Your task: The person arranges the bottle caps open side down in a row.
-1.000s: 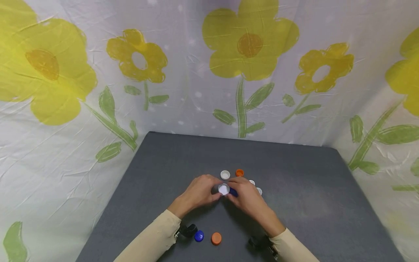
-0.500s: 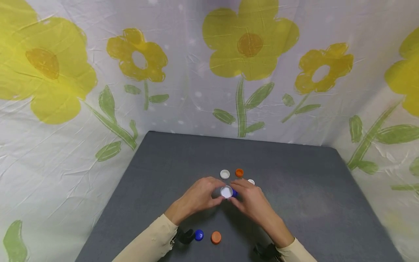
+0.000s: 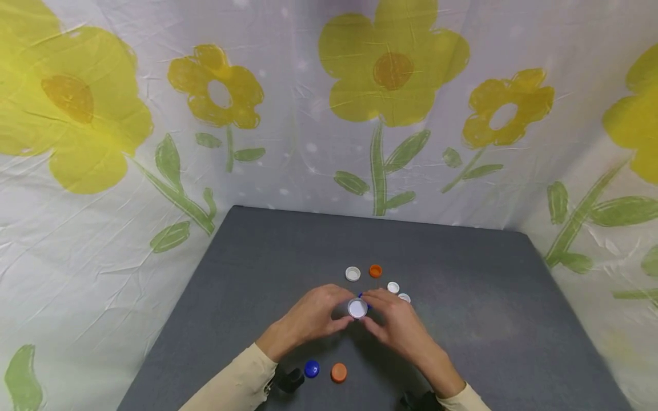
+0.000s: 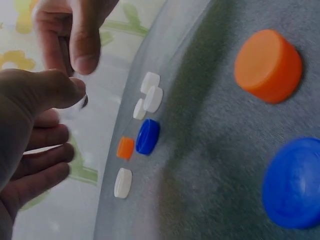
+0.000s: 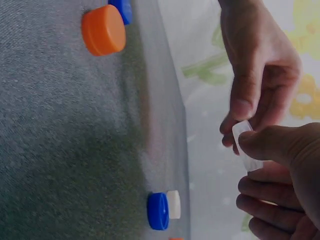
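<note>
A white bottle cap (image 3: 357, 308) is held up between both hands, with its open side towards the head camera. My left hand (image 3: 315, 314) pinches one side with thumb and fingers. Opposite it, my right hand (image 3: 394, 322) grips the cap; in the right wrist view its thumb presses on the white cap (image 5: 247, 147). The left wrist view hides most of this cap behind the fingers. A blue cap (image 4: 148, 136) lies on the table beyond the hands, largely covered by them in the head view.
Nearer the body lie a blue cap (image 3: 312, 368) and an orange cap (image 3: 338, 373). Beyond the hands are a white cap (image 3: 352, 274), an orange cap (image 3: 376, 270) and smaller white caps (image 3: 393, 287). Flower-printed curtain (image 3: 303, 171) borders the grey table (image 3: 462, 274).
Both hands, with the white cap between them, have moved slightly towards the body and right. The caps on the table have stayed in place.
</note>
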Motion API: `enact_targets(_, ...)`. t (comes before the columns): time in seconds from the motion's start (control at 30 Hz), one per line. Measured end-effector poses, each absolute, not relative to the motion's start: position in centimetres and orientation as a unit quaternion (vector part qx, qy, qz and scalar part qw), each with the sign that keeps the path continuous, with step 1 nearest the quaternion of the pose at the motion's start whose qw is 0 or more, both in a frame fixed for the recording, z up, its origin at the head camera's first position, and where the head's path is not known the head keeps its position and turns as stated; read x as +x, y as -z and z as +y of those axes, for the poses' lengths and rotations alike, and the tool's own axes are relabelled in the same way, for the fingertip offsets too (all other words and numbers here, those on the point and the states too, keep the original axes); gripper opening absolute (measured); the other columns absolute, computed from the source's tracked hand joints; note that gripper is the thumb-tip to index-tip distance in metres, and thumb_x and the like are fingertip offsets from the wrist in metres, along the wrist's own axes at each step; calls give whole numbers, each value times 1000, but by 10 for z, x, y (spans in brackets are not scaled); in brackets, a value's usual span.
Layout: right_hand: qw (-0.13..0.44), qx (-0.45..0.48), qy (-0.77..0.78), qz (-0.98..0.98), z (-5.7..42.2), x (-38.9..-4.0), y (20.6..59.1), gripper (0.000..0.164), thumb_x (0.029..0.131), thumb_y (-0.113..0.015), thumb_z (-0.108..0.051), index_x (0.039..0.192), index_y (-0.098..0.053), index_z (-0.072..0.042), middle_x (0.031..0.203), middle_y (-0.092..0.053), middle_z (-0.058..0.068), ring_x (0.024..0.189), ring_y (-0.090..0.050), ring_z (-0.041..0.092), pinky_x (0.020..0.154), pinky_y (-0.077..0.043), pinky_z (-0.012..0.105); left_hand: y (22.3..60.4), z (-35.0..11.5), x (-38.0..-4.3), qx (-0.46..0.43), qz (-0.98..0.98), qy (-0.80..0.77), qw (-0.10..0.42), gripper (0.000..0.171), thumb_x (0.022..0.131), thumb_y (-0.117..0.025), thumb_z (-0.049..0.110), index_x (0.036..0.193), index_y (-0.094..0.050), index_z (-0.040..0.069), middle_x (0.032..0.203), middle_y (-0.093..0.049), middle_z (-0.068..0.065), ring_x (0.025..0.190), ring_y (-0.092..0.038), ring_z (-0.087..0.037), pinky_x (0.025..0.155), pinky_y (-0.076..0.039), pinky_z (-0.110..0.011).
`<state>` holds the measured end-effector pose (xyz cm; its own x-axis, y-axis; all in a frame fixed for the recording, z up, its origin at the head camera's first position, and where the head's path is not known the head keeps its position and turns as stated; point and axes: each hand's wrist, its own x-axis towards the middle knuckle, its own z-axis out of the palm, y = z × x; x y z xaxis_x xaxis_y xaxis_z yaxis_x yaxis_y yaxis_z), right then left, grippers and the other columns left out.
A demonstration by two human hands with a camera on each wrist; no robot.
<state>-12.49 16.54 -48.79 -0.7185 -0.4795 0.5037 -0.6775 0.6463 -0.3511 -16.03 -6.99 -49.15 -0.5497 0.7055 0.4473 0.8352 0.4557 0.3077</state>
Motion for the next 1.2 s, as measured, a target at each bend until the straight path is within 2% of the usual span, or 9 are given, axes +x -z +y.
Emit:
enact_targets(0.2,191,304,-305,-882,174,-127,487,34,79,-87,-18,109,-75,-5,109,-73,3,103,-68,17,85,-55,42,495,-74,-157,-476,-823,234,204,40,83,-85,19,117,-71,2,116,-70,-6,109,-64,-20,95,-50,-33)
enact_targets(0.33,165,290,-327,-884,176,-125,484,30,82,-86,-21,108,-76,-9,108,-73,-1,101,-68,12,83,-55,41,496,-71,-156,-507,-794,219,255,37,82,-86,14,113,-73,1,113,-71,-9,107,-65,-21,94,-50,-32)
enact_targets(0.5,102,260,-360,-890,176,-121,483,23,88,-82,-28,108,-76,-18,108,-72,-10,101,-68,12,83,-55,39,496,-68,-155,-519,-783,202,278,33,80,-87,12,109,-74,3,108,-72,-7,103,-66,-19,94,-50,-30)
enact_targets(0.7,47,236,-397,-886,176,-117,485,16,92,-78,-32,105,-76,-24,104,-71,-16,98,-69,14,83,-54,45,496,-66,-153,-524,-776,205,286,25,82,-86,12,104,-76,5,105,-73,-5,100,-66,-17,94,-49,-27)
enact_targets(0.93,41,236,-414,-878,178,-116,487,22,95,-72,-41,109,-76,-24,107,-70,-17,102,-67,8,86,-54,43,499,-68,-155,-489,-783,308,230,19,83,-84,10,100,-76,6,99,-73,0,95,-67,-13,88,-52,-27)
enact_targets(1.07,101,268,-387,-876,180,-117,489,32,93,-75,-39,119,-74,-20,118,-70,-10,110,-65,10,89,-54,40,499,-71,-155,-432,-795,383,186,14,84,-84,12,96,-77,8,94,-74,3,89,-68,-6,80,-54,-25)
enact_targets(1.2,185,318,-356,-859,182,-119,491,44,86,-84,-27,126,-71,-14,125,-68,0,117,-63,19,96,-50,40,497,-74,-155,-359,-804,464,92,9,85,-84,16,93,-79,12,89,-73,10,82,-68,-2,74,-56,-26)
